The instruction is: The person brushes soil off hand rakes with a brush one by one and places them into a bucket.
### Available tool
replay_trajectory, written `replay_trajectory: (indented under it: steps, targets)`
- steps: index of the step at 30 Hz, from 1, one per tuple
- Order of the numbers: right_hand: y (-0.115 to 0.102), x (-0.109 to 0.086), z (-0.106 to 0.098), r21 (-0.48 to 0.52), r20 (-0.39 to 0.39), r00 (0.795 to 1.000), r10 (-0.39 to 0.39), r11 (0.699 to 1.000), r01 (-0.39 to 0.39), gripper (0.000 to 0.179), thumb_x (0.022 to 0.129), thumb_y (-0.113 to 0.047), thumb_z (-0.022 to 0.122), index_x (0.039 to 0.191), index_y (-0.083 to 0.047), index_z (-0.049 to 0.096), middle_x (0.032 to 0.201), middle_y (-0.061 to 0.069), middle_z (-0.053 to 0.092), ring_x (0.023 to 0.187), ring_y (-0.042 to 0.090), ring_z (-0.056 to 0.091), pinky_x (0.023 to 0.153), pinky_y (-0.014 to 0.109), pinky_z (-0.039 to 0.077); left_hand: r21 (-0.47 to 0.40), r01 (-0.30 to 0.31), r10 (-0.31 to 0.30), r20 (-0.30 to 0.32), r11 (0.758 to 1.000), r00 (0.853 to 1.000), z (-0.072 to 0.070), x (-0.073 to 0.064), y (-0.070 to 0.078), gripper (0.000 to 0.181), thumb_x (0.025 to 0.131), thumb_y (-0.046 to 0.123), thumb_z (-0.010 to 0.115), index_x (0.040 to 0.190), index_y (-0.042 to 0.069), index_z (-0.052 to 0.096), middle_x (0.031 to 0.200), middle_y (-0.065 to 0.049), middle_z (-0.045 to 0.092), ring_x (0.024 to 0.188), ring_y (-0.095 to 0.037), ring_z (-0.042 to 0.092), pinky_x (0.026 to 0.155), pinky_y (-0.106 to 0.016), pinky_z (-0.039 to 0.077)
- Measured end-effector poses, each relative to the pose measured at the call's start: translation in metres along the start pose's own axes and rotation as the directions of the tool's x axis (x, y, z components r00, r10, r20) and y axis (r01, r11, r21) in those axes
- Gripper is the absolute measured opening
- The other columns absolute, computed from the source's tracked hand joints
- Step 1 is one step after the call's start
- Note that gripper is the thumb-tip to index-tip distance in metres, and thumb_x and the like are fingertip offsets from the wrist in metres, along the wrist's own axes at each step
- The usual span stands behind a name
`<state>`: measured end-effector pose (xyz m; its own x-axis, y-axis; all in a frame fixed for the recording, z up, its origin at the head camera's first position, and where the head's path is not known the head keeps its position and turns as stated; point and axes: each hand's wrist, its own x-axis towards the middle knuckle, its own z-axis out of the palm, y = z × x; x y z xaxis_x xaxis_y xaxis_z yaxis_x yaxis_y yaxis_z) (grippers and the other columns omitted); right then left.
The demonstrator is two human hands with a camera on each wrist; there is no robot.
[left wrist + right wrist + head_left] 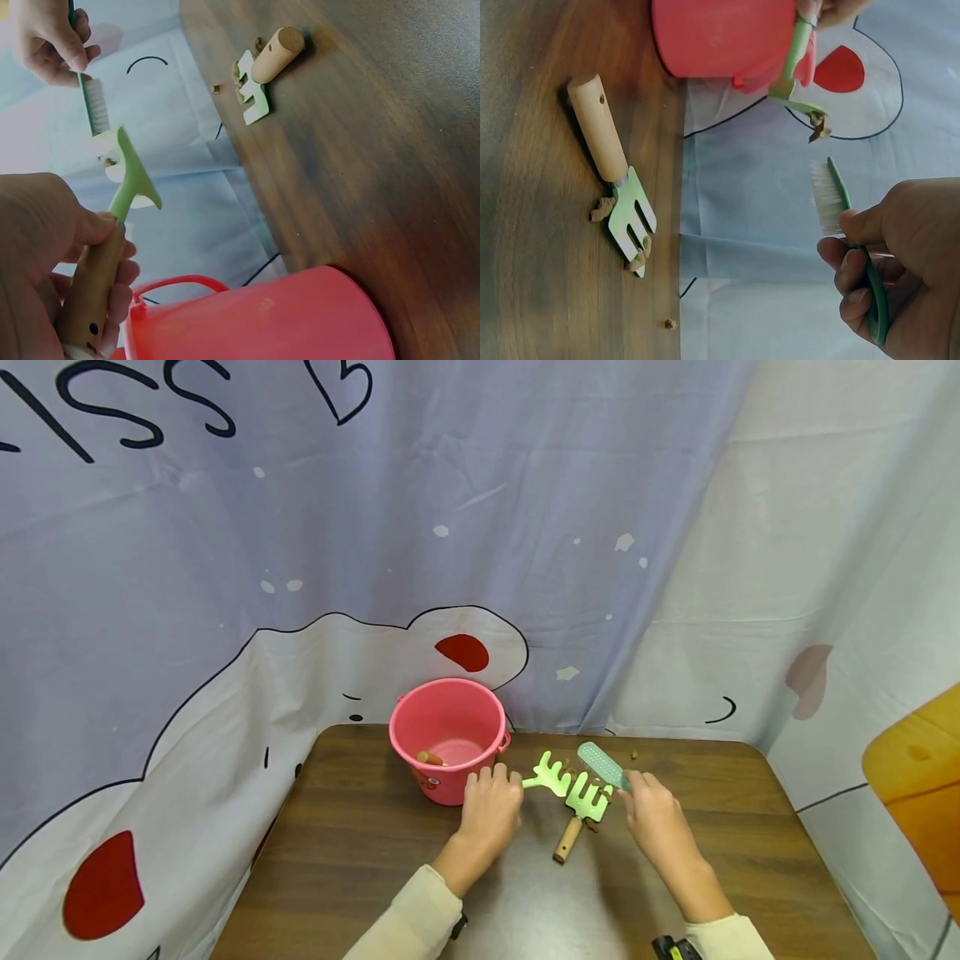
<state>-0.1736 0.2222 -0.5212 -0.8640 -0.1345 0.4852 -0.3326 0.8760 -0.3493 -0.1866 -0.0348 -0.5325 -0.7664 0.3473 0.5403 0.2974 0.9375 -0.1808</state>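
My left hand [491,806] grips the wooden handle of a small green hand rake [131,176], held above the table beside the bucket. Brown bits cling to its prongs in the right wrist view. In my right hand [658,817] is a green brush [838,191] with white bristles, its head near the rake's prongs but apart from them. Below them on the table lies a green garden fork [588,797] with a wooden handle, brown crumbly pieces [601,209] around its tines. A pink bucket [447,785] stands left of the rake, a wooden handle end [431,758] showing inside it.
The brown wooden table [337,860] ends at the back against a printed curtain [480,527]. A small brown crumb [670,324] lies on the tabletop near the back edge. An orange-yellow shape [922,785] is at the far right.
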Motion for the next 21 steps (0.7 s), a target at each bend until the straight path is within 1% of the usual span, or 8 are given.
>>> replay_trajectory:
  steps: [5,8,10,13,15,17,19,21]
  targets:
    - [0.008,-0.001,-0.003,0.003,0.007,1.000,0.023,1.000,-0.023,0.026,0.093,-0.001,0.070,0.115,0.011,0.065,0.095,0.023,0.068,0.086,0.045,0.071,0.075,0.057,0.058,-0.029,0.017,-0.016,0.057,0.999,0.998,0.000,-0.001,0.002,0.018,0.075,0.021,0.079,0.086,0.015,0.066,0.080,-0.004,0.061,0.070,-0.025,0.061,0.060,-0.038,0.046]
    - [0.013,-0.002,-0.004,0.006,0.007,0.999,0.033,0.999,-0.033,0.026,0.092,0.000,0.070,0.115,0.011,0.065,0.095,0.023,0.068,0.087,0.044,0.070,0.076,0.057,0.058,-0.060,0.033,-0.029,0.076,0.998,0.997,-0.001,-0.001,0.002,0.018,0.081,0.024,0.077,0.087,0.014,0.064,0.079,-0.004,0.061,0.068,-0.024,0.061,0.059,-0.038,0.046]
    - [0.015,-0.003,-0.005,0.009,-0.001,0.999,0.034,0.999,-0.034,0.026,0.092,0.001,0.071,0.114,0.011,0.065,0.094,0.024,0.068,0.085,0.045,0.070,0.075,0.057,0.058,-0.083,0.045,-0.037,0.091,0.996,0.995,-0.001,-0.001,0.003,0.018,0.087,0.027,0.074,0.088,0.013,0.063,0.078,-0.005,0.061,0.066,-0.024,0.061,0.057,-0.038,0.047]
    - [0.017,-0.004,-0.006,0.014,-0.006,0.999,0.031,0.999,-0.031,0.026,0.090,0.002,0.072,0.113,0.011,0.065,0.093,0.023,0.068,0.084,0.044,0.070,0.073,0.057,0.058,-0.117,0.064,-0.049,0.126,0.991,0.991,0.001,-0.002,0.003,0.025,0.093,0.035,0.071,0.090,0.012,0.060,0.078,-0.005,0.061,0.063,-0.024,0.062,0.054,-0.037,0.048]
    - [0.018,-0.005,-0.007,0.017,-0.008,0.999,0.032,0.999,-0.032,0.025,0.090,0.002,0.073,0.112,0.011,0.065,0.092,0.023,0.068,0.083,0.044,0.070,0.072,0.057,0.057,-0.134,0.073,-0.053,0.147,0.988,0.988,0.001,-0.002,0.002,0.033,0.093,0.040,0.072,0.092,0.011,0.058,0.077,-0.005,0.061,0.062,-0.024,0.064,0.052,-0.036,0.049]
    - [0.019,-0.005,-0.008,0.021,-0.006,0.999,0.036,0.999,-0.036,0.025,0.089,0.003,0.073,0.111,0.010,0.065,0.090,0.022,0.068,0.082,0.042,0.070,0.071,0.057,0.057,-0.152,0.082,-0.058,0.157,0.985,0.986,0.002,-0.002,0.001,0.039,0.090,0.043,0.076,0.094,0.010,0.055,0.075,-0.005,0.061,0.060,-0.023,0.065,0.050,-0.036,0.050]
    - [0.019,-0.005,-0.008,0.023,-0.007,0.999,0.038,0.999,-0.038,0.023,0.089,0.003,0.074,0.109,0.010,0.065,0.089,0.021,0.068,0.080,0.041,0.070,0.070,0.056,0.057,-0.172,0.090,-0.063,0.159,0.981,0.985,0.003,-0.002,0.001,0.044,0.087,0.042,0.080,0.096,0.009,0.053,0.074,-0.004,0.060,0.059,-0.023,0.066,0.049,-0.036,0.050]
    - [0.020,-0.005,-0.010,0.025,-0.010,0.999,0.038,0.999,-0.038,0.023,0.088,0.003,0.074,0.108,0.010,0.065,0.088,0.020,0.067,0.079,0.040,0.070,0.069,0.055,0.057,-0.196,0.097,-0.068,0.153,0.976,0.986,0.004,-0.003,0.000,0.042,0.086,0.037,0.081,0.098,0.009,0.051,0.071,-0.004,0.060,0.057,-0.023,0.066,0.048,-0.037,0.049]
